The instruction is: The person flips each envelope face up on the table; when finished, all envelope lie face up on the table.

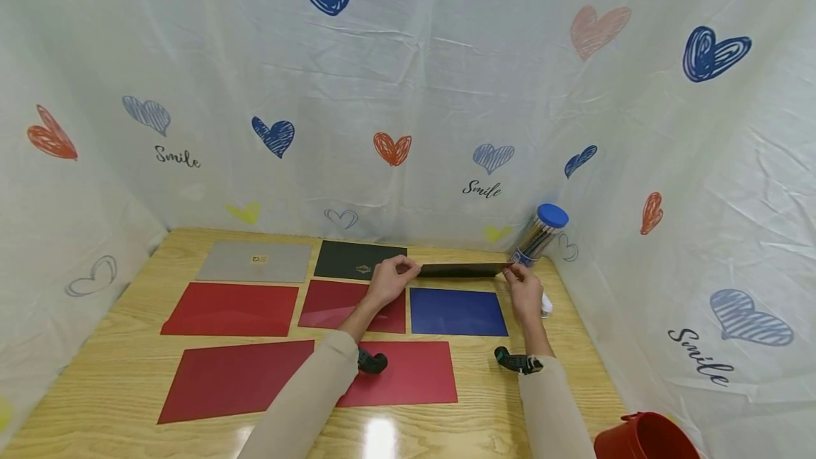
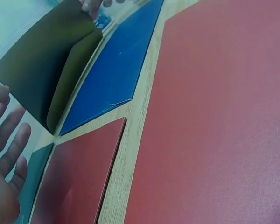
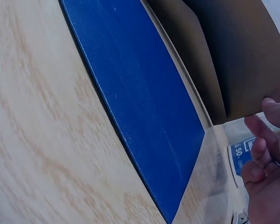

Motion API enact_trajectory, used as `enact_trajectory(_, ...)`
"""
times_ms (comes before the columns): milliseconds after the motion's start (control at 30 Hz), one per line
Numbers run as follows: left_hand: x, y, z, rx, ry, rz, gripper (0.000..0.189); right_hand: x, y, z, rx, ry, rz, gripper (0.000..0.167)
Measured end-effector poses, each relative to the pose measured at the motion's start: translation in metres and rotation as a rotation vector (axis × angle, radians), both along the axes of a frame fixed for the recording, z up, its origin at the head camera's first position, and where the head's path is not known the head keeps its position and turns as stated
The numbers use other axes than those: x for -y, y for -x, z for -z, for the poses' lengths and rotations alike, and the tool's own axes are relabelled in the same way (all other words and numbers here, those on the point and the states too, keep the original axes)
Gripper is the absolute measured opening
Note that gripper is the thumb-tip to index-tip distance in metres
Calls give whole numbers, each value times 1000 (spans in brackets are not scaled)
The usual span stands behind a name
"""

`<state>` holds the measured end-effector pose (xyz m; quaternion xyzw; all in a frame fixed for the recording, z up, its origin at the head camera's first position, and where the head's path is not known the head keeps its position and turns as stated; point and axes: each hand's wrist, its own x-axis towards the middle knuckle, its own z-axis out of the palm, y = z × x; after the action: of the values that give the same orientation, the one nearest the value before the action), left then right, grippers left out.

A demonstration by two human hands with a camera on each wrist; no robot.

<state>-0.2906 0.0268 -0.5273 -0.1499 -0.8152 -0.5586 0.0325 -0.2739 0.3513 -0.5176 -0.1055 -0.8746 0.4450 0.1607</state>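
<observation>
A dark folder point(image 1: 462, 270) stands opened up at the back of the table, its raised panel seen almost edge-on in the head view. My left hand point(image 1: 387, 280) pinches its left end, and my right hand point(image 1: 524, 289) pinches the right end between thumb and fingers. Its brownish inner side point(image 3: 247, 56) shows in the right wrist view, with the fold at the bottom and a lower panel lying towards me. Just in front lies a blue folder point(image 1: 457, 312). To the left is a dark green folder point(image 1: 347, 259) with a gold emblem, partly behind my left hand.
A grey folder point(image 1: 251, 261) lies at the back left. Red folders point(image 1: 232, 310) and maroon ones point(image 1: 236, 377) cover the middle and front. A blue-lidded tub of pencils point(image 1: 538, 234) leans at the back right corner. A red bucket point(image 1: 647, 438) is at the lower right.
</observation>
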Motion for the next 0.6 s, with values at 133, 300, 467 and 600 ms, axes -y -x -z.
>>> enact_trajectory(133, -1, 0, 0, -4, 16, 5, 15, 0, 1, 1, 8, -2, 2, 28)
enact_trajectory(300, -3, 1, 1, -3, 40, 3, 15, 0, 0, 0, 15, 48, -21, 31)
enact_trajectory(467, -3, 2, 2, -54, 114, -9, 17, 0, 1, 0, 29, 50, -7, 35)
enact_trajectory(600, -1, 4, 3, -194, 311, -41, 25, 4, 7, 3, 27, 65, 9, 32)
